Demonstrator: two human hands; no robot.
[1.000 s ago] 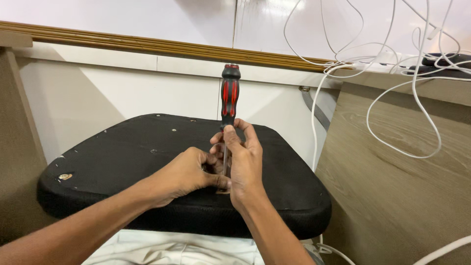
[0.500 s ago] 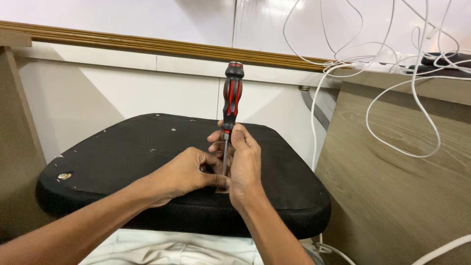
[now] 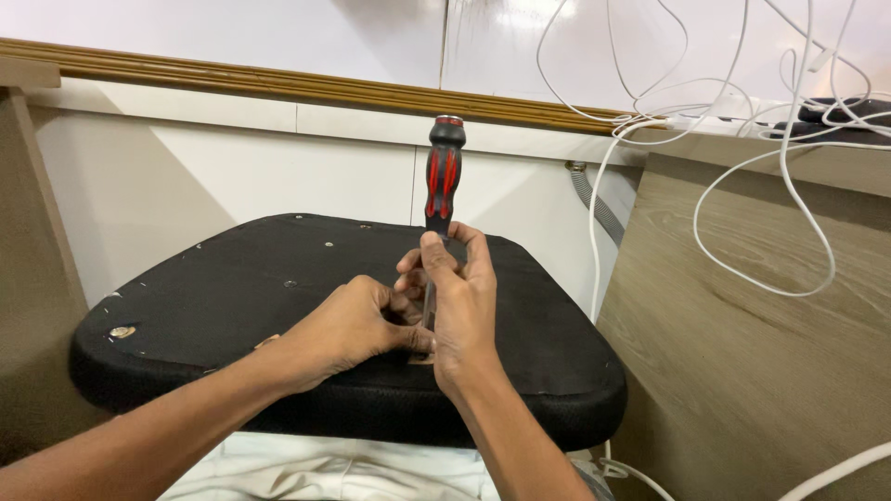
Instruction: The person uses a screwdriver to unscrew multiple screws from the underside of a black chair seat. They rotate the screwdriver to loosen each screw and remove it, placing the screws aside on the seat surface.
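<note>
On the black padded seat base (image 3: 232, 306), seen from the head camera, a screwdriver (image 3: 442, 181) with a red and black handle stands nearly upright, its handle rising clear above both hands and its shaft running down between them toward the seat's near middle. The right hand (image 3: 459, 311) is closed loosely around the shaft just below the handle, thumb and fingertips pinching it, the other fingers curled. The left hand (image 3: 357, 320) is curled into a near fist right beside the right one, touching it, its fingertips pressed in at the lower shaft; what exactly it grips there is hidden. Small metal fasteners dot the seat, one at its left edge (image 3: 121, 331). Behind stands a white panelled wall (image 3: 232, 167) with a wooden trim strip (image 3: 278, 85). To the right, white cables (image 3: 742, 139) hang loosely over a wood-grain panel (image 3: 761, 325).
</note>
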